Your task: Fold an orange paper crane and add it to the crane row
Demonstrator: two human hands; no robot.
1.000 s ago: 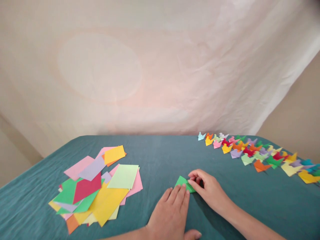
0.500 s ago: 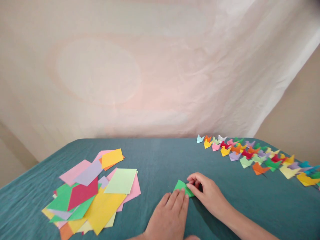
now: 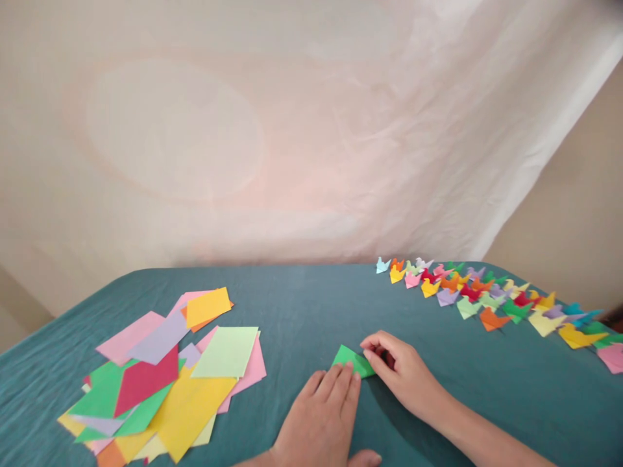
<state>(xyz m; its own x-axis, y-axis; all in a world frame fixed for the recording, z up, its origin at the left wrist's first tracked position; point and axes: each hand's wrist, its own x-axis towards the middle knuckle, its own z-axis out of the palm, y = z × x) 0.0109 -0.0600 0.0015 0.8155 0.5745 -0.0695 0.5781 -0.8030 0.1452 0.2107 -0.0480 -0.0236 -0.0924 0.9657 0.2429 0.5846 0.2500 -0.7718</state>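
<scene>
A small folded green paper (image 3: 351, 359) lies on the teal tablecloth (image 3: 302, 305) in front of me. My left hand (image 3: 324, 418) rests flat with its fingers stretched out, the fingertips pressing the near edge of the green paper. My right hand (image 3: 402, 373) is curled at the paper's right side, its fingertips pinching that edge.
A loose pile of coloured paper sheets (image 3: 160, 376) covers the table's left side. Rows of small folded paper figures (image 3: 487, 298) in many colours run along the far right. A pale cloth backdrop (image 3: 272, 130) hangs behind the table.
The view has shifted slightly, so everything sits a little further left in the picture. Both hands stay on the green paper with almost no movement.
</scene>
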